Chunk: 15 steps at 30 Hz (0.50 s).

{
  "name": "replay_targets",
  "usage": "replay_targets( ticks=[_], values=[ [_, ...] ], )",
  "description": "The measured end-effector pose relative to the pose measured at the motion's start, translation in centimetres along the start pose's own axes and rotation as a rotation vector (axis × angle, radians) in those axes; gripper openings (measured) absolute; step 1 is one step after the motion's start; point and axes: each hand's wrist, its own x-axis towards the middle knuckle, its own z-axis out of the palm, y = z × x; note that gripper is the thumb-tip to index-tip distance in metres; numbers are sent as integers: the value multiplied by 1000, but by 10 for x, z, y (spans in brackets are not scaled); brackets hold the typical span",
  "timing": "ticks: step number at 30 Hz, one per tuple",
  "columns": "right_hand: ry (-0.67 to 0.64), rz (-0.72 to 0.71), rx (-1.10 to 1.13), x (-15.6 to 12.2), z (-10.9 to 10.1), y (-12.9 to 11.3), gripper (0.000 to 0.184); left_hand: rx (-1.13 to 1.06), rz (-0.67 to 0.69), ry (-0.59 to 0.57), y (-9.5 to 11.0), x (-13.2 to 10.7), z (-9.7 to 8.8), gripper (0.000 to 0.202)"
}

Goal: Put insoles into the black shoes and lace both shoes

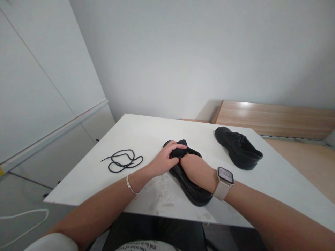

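Left hand (163, 160) fingers curled, right hand (195, 169) tucked in, wrists close

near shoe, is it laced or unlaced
Unlaced, it seems: the near shoe shows no lace, and a loose black lace lies apart on the table.

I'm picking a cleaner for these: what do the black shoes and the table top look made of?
Black shoes: probably matte leather or a synthetic, with a faint dull sheen and thick, rubber-like soles. Table top: smooth white laminate or painted board, with scuffs near the front edge.
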Motion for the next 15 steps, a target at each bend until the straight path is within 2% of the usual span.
replay_targets(
  ticks=[5,8,11,13,15],
  values=[
    [-129,-27,7,5,-6,3,33,-11,19,-2,0,0,-1,57],
    [-217,-76,54,0,-27,13,26,-18,4,0,1,0,-1,57],
    [-251,-129,94,-9,-49,27,21,-19,1,-1,1,0,-1,57],
    [-266,-175,96,-15,-55,33,32,-25,7,2,0,1,0,56],
    [-277,-241,93,-19,-50,34,44,-30,9,3,-1,1,0,56]
  ],
)
